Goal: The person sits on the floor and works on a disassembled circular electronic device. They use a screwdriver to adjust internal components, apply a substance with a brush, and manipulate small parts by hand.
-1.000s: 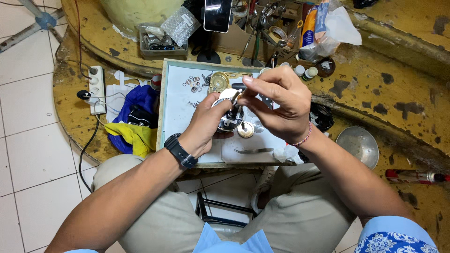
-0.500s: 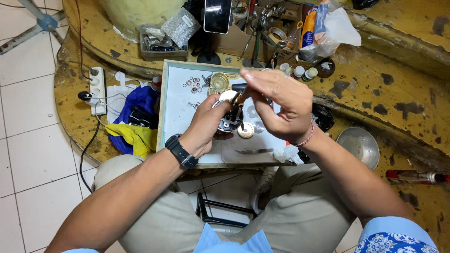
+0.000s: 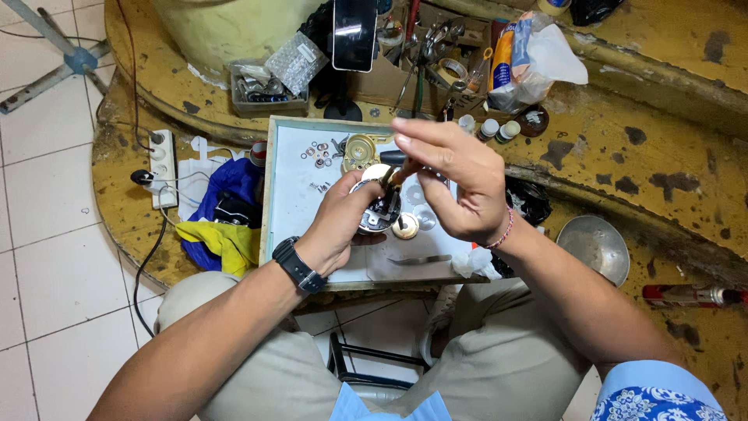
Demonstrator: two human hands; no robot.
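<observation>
My left hand [image 3: 336,222] grips a round metal mechanism, a reel-like body [image 3: 379,212], just above a white framed tray [image 3: 290,195]. My right hand [image 3: 456,183] holds a small tool with a dark and brown handle [image 3: 396,168], whose tip touches the top of the mechanism. On the tray lie a brass gear plate [image 3: 360,150], several small washers and screws [image 3: 319,152], a round brass cap [image 3: 405,227] and a flat metal blade [image 3: 421,260]. A black watch sits on my left wrist.
A phone on a stand [image 3: 354,33], a tub of parts [image 3: 261,86], pliers, small bottles [image 3: 499,129] and a plastic bag [image 3: 538,58] stand behind the tray. A power strip [image 3: 162,168] and blue-yellow cloth [image 3: 222,218] lie left. A metal bowl [image 3: 594,248] sits right.
My right hand has lifted and spread its fingers above the mechanism, with the tool tilted more upright. My left hand keeps its grip in nearly the same spot.
</observation>
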